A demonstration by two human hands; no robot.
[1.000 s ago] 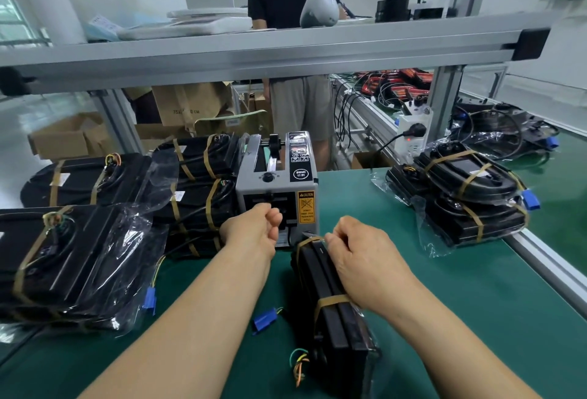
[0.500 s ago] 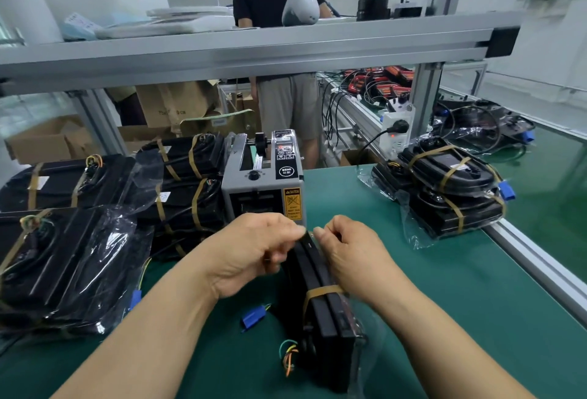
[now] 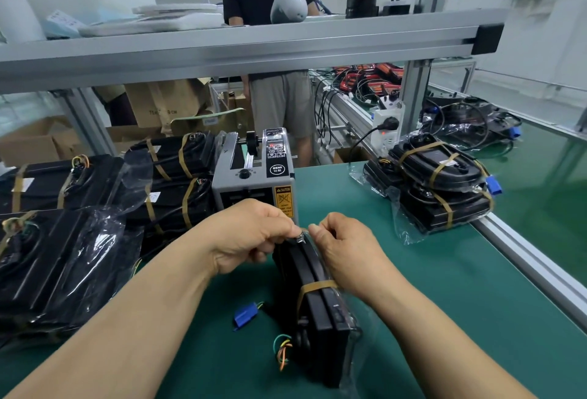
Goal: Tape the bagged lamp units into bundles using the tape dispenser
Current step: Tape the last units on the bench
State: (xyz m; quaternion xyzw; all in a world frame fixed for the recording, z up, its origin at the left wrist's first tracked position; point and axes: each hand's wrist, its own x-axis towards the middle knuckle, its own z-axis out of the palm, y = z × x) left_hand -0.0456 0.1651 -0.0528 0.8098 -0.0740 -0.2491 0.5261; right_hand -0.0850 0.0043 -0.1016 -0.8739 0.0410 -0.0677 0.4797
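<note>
Two bagged black lamp units (image 3: 320, 319) stand on edge on the green mat, with one tan tape band around their middle. Over their far top edge my left hand (image 3: 251, 236) and my right hand (image 3: 344, 250) pinch a short strip of tape (image 3: 301, 237) between their fingertips. The grey tape dispenser (image 3: 254, 182) sits just behind my hands. A blue connector (image 3: 245, 316) and coloured wires (image 3: 282, 347) trail from the units on the left.
Taped bundles (image 3: 171, 182) are stacked left of the dispenser, and loose bagged units (image 3: 54, 268) lie nearer left. Another taped bundle (image 3: 441, 188) sits at the right by the aluminium rail (image 3: 533, 265). A shelf beam (image 3: 254, 45) crosses overhead; a person (image 3: 273, 49) stands behind.
My left hand left the dispenser slot and came toward me with a tape strip. Both hands now meet over the units' top edge.
</note>
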